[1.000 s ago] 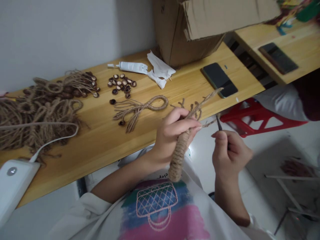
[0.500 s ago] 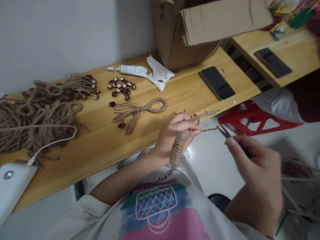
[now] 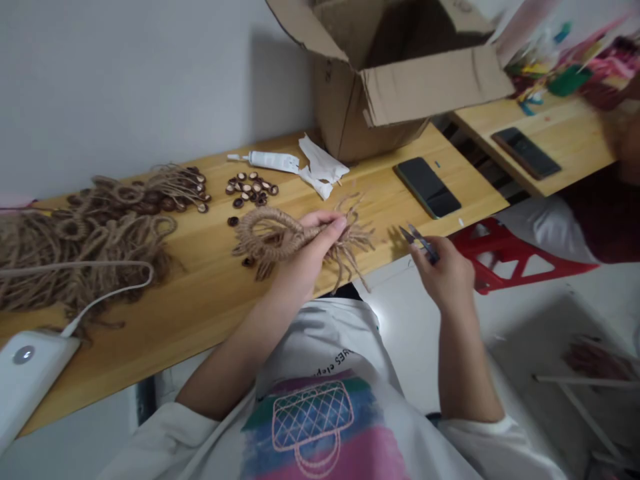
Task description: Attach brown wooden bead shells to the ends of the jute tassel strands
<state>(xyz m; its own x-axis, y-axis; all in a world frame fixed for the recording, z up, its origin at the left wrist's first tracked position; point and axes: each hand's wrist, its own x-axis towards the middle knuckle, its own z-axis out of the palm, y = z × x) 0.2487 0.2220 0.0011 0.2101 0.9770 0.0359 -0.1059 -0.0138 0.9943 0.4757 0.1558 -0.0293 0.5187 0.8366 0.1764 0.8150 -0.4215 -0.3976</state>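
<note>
Head view: gripping wrapped twine loop [image 3: 280, 251] by the neck in left hand [image 3: 309, 259], over wooden table [image 3: 210, 293], with loose ends [image 3: 354, 239] splayed past the fingertips. Clasping small snips [image 3: 423, 245] in right hand [image 3: 449, 275], with blades parted, apart from the twine, near table edge. Spotted beyond: white tube [image 3: 274, 161], cluster of brown shell-like pieces [image 3: 250, 189], black phone [image 3: 427, 187].

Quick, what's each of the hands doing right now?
Left hand: closed, holding the wrapped twine loop by its neck, loose ends sticking out.
Right hand: closed, holding small scissors, blade tips apart.
</note>
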